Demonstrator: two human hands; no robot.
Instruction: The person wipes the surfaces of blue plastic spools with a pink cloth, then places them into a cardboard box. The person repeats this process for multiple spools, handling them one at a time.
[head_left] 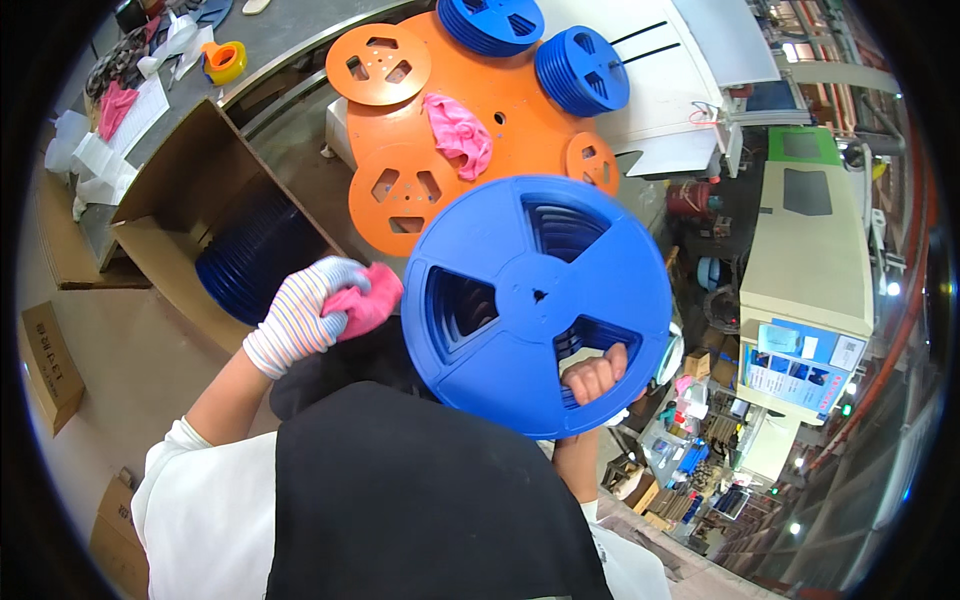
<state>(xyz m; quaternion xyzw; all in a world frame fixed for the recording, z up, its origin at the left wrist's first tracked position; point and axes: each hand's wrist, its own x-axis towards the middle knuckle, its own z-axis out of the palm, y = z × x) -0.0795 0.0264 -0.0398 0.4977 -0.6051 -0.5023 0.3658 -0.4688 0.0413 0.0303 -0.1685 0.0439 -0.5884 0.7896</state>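
My left hand (305, 312), in a striped knit glove, is closed on a crumpled pink cloth (370, 300). The cloth is beside the left rim of a stack of blue plastic reels (480, 235); whether it touches the rim I cannot tell. My bare right hand (595, 378) grips the stack, its fingers curled through the lower right cut-out. The top reel faces me, with a small centre hole and three wide openings that show more reels behind it.
Beyond the reels stands an orange round table (510, 150) bearing a second pink cloth (458, 135) and two blue reel stacks (582, 72). An open cardboard box (180, 175) at left holds several dark blue reels (250, 260). A grey bench (290, 30) with a tape dispenser (223, 62) lies far left.
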